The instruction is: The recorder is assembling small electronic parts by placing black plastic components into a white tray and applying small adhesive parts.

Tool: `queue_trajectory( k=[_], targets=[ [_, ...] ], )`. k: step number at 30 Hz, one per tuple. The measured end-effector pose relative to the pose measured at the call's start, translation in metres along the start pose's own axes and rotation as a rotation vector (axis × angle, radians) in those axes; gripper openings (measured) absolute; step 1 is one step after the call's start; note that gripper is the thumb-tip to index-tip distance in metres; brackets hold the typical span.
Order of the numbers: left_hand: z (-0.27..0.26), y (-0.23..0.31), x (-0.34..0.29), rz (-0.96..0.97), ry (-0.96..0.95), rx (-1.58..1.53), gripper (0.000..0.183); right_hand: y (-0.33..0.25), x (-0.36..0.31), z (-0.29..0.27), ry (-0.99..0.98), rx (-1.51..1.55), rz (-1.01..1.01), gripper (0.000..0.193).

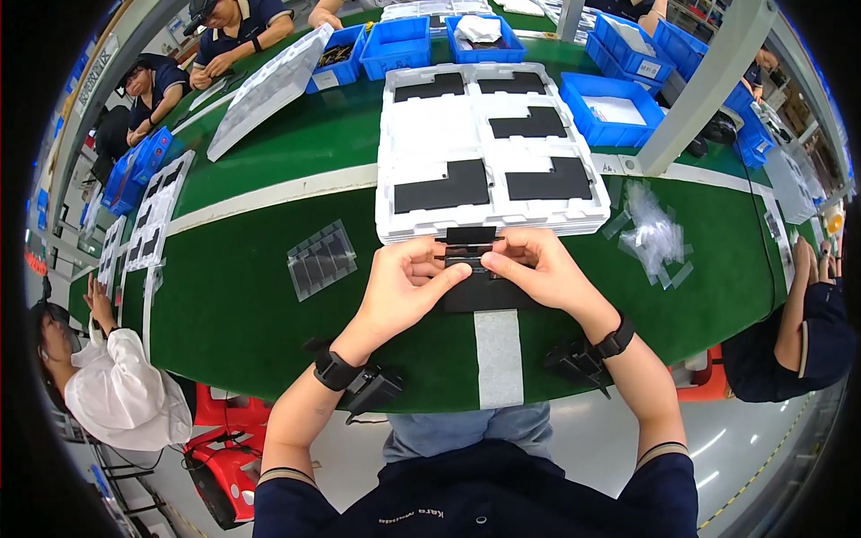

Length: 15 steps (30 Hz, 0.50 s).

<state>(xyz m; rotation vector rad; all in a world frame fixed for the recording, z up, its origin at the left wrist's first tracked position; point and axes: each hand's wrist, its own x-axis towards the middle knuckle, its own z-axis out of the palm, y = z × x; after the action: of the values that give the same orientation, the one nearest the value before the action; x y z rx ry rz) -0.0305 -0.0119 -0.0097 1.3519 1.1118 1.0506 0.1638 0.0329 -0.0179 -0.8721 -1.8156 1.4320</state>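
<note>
Both my hands meet over a black flat part [485, 294] at the near side of the table, just in front of the white tray. My left hand [411, 273] is closed at the part's left side, thumb and fingers pinching its edge. From the other side my right hand [536, 266] pinches the same part, its thumb tip close to my left thumb. A dark strip stands up beyond the fingertips; the fingers hide some of the part. The stacked white tray [432, 136] carries several black L-shaped pieces in its pockets.
A clear sheet with black strips [321, 260] lies to the left. Crumpled clear film pieces [652, 235] are heaped at right. Blue bins [395, 48] line the far side, and a grey post [708, 90] rises at right. Co-workers sit around the green table [242, 314].
</note>
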Motion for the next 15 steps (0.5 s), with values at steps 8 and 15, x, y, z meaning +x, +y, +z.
queue_trajectory(
  k=[8, 15],
  targets=[
    [-0.002, -0.016, 0.004, 0.198, 0.041, -0.002, 0.020, -0.003, 0.001, -0.003, -0.110, -0.050, 0.104, 0.024],
    [-0.002, 0.000, 0.004, -0.052, 0.006, -0.231, 0.018, -0.001, -0.001, -0.004, 0.004, -0.059, -0.021, 0.028]
  ],
)
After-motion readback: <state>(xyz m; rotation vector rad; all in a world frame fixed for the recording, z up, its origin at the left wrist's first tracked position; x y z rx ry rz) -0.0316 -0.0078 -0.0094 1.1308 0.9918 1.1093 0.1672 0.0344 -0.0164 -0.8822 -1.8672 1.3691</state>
